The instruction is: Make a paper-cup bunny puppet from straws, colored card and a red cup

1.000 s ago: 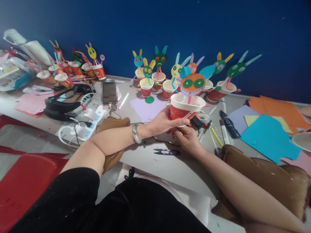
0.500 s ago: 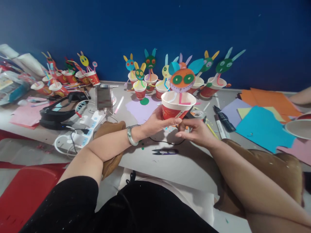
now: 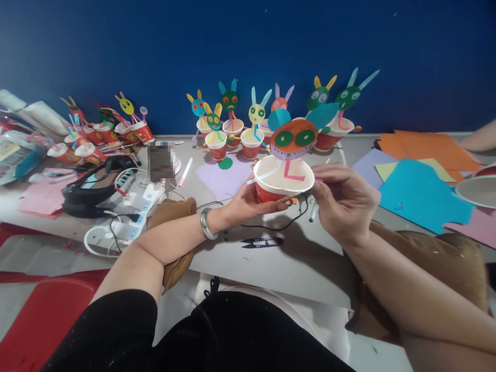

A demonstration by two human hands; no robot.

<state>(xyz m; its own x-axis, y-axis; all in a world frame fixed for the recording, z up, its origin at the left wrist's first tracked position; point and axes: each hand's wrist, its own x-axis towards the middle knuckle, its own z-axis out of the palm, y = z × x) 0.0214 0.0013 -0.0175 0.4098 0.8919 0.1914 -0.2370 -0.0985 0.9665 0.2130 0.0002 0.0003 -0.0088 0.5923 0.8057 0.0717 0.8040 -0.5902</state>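
Observation:
My left hand point(image 3: 246, 204) is wrapped round the lower part of a red-and-white paper cup point(image 3: 266, 193), held up above the table with its mouth tilted toward me. Over its rim stands an orange paper face point(image 3: 293, 138) with green eyes, a toothed lilac mouth and blue ears. Inside the cup a bent pink straw point(image 3: 295, 177) shows, and a pale blue one crosses the left rim. At the right rim my right hand point(image 3: 345, 202) is closed in a pinch on a pink straw end, mostly covered by the fingers.
Purple-handled thread snips point(image 3: 262, 242) lie below the cup. Several cup figures point(image 3: 217, 150) stand along the blue wall. Coloured paper point(image 3: 422, 194) lies right, beside another person's arm point(image 3: 480, 139). At left are a power strip point(image 3: 145, 209) and a black headset point(image 3: 91, 186).
My right hand has moved from below the cup up to its right rim and pinches there. The cup has tipped toward me, showing more of its inside. The view has shifted slightly.

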